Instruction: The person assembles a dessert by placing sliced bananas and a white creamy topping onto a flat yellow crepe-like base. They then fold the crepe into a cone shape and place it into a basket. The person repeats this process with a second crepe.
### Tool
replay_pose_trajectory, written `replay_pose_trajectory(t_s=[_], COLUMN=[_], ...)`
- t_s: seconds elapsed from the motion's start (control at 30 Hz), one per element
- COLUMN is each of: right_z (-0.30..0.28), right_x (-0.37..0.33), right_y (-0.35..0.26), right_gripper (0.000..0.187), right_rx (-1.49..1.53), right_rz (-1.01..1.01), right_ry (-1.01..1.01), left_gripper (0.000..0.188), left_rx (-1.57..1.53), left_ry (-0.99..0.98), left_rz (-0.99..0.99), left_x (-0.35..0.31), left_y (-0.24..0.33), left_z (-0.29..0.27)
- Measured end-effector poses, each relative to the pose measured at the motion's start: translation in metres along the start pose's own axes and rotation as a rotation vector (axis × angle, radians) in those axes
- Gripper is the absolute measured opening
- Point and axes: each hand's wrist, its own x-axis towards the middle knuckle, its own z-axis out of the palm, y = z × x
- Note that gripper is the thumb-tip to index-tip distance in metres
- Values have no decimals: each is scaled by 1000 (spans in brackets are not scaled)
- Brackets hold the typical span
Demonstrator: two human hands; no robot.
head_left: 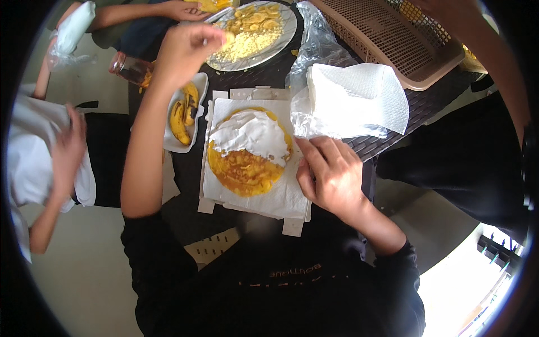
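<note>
My left hand (188, 48) is raised over the near left rim of a round plate (268, 59), pinching what looks like a banana slice (228, 39). On that plate lie banana slices (264, 19) and a heap of pale yellow shreds (244, 46). In front of me a round golden pancake (244, 174) rests on white paper towel (224, 194) over a flat carton (293, 227). White cream (250, 135) covers its far part. My right hand (334, 174) rests at the towel's right edge, fingers bent and apart, with no object visible in them.
A foam tray (182, 147) with spotted bananas (179, 121) sits left of the pancake, below a jar (132, 68). Folded paper towels (359, 98) in clear plastic and a brown basket (418, 84) occupy the right. Other people's arms (132, 16) reach around the dark woven table (373, 146).
</note>
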Motion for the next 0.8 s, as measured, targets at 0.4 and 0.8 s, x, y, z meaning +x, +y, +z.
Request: replay_pose_trajectory(t_s=[0.4, 0.8], right_z=[4, 3], right_x=[14, 14], right_y=[25, 27], right_gripper=[34, 34], right_rx=[-10, -11], right_rz=[106, 214], right_ry=[85, 127], left_gripper=[9, 17], left_rx=[-235, 64], left_ry=[-172, -248], left_rz=[-219, -125], left_x=[-85, -34], left_y=[51, 43], left_z=[47, 44])
